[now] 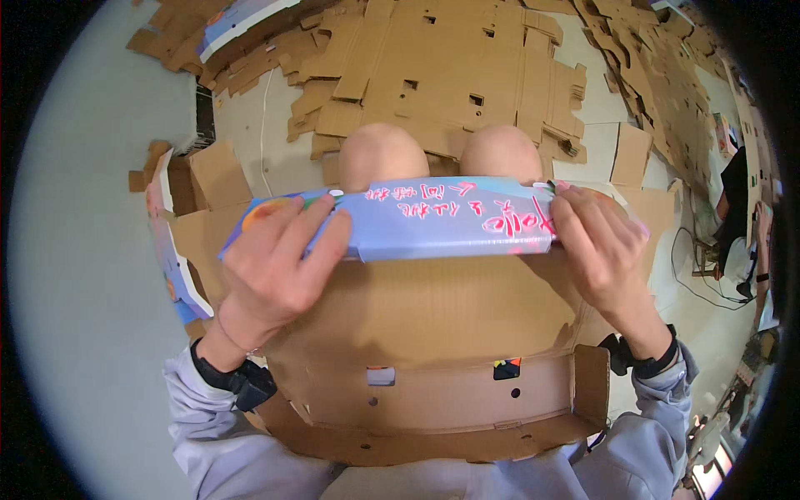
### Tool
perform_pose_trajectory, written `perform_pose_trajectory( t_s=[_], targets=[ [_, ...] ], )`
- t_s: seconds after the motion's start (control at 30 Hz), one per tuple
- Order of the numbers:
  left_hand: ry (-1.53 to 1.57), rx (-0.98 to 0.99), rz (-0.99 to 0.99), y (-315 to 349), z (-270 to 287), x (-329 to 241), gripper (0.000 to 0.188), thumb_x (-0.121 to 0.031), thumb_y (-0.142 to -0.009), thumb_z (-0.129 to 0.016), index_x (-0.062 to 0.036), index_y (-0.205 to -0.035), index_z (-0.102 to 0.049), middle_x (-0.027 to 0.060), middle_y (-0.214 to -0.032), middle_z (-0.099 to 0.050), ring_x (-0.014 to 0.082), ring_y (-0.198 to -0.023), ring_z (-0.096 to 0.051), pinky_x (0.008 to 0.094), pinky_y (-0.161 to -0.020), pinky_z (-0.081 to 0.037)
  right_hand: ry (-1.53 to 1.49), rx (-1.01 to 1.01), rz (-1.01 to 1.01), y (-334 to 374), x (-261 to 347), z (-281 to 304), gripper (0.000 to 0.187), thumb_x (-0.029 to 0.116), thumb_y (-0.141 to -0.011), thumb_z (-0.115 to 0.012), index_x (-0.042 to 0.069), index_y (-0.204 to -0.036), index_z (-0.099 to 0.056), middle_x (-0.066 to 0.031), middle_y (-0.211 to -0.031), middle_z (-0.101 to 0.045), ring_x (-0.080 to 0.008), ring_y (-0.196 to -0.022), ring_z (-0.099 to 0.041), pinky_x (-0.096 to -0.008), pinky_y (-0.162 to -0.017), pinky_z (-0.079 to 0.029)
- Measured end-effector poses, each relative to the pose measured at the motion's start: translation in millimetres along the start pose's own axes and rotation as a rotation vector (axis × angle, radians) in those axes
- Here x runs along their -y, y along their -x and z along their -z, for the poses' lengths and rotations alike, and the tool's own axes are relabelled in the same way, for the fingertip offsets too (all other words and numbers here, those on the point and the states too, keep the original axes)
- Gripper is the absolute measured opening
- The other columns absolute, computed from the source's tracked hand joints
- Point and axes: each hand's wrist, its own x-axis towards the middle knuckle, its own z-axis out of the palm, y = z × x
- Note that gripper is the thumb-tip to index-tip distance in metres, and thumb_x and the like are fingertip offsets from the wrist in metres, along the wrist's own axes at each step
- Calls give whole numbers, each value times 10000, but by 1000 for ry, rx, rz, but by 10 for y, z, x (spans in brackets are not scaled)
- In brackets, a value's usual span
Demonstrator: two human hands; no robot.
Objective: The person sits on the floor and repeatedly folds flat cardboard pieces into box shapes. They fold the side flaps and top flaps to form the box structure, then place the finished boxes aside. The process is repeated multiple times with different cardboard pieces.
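A partly folded cardboard box (433, 304) lies across my lap, its plain brown inside facing up. Its far wall is a blue-purple printed panel (383, 221) with pink lettering and fruit pictures. My left hand (279, 262) grips the left end of this panel, fingers curled over the top edge. At the right end, my right hand (600, 246) is closed over the panel in the same way. The near wall (442, 396) stands up close to my body, with cut-out holes and a folded corner flap (591, 383). My thumbs are mostly hidden.
Beyond the box my knees (383, 154) show. Flat brown cardboard sheets (450, 62) lie piled on the floor ahead, with more (658, 92) at the far right. Another printed box piece (179, 250) is at the left. A black cable (696, 271) curls on the right floor, near another person (733, 196).
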Motion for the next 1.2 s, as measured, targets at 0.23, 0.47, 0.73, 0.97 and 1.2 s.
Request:
perform_pose_trajectory(
  t_s=[0.23,0.47,0.73,0.97,1.2],
  targets=[
    [13,43,43,378,-201,-466,286,-123,-781,-620,-201,-1052,-663,133,-1073,-655,307,-969,-634,360,-788,-535,-25,160,-78,426,316,-89,335,264,-823,-609,113,-1122,-624,-184,-1220,-585,-345,-1114,-568,-457,-918,-449],
    [-106,-340,246,-125,157,513,428,-91,-829,-634,-58,-1248,-551,164,-1110,-633,268,-991,-615,348,-880,-477,-4,-168,-385,72,-620,317,283,109,-874,-584,26,-1144,-601,-128,-1077,-642,-240,-969,-612,-317,-849,-463],
    [497,110,1252,3148,-431,2099,421,-353,-969,-468,-49,-1241,-572,39,-1050,-606,127,-824,-519,258,-759,-434,-238,432,-1149,3982,-2761,61,260,274,-923,-516,27,-906,-592,-47,-808,-600,-121,-643,-556,-271,-540,-436],
    [1340,-62,2046,4327,-671,-318,507,-412,-942,-513,-12,-1253,-487,112,-1199,-514,167,-1046,-478,336,-856,-403,-1409,537,-1464,3549,-178,-426,469,343,-848,-543,3,-1165,-479,-92,-1055,-529,-196,-942,-509,-319,-765,-434],
    [1112,-527,1678,2561,235,-551,592,-462,-918,-514,-26,-1313,-445,140,-1316,-416,229,-1180,-386,378,-958,-324,-1730,117,-1129,2371,468,-321,800,526,-787,-565,-12,-1317,-300,-143,-1283,-362,-240,-1175,-346,-342,-947,-301]
  ],
)
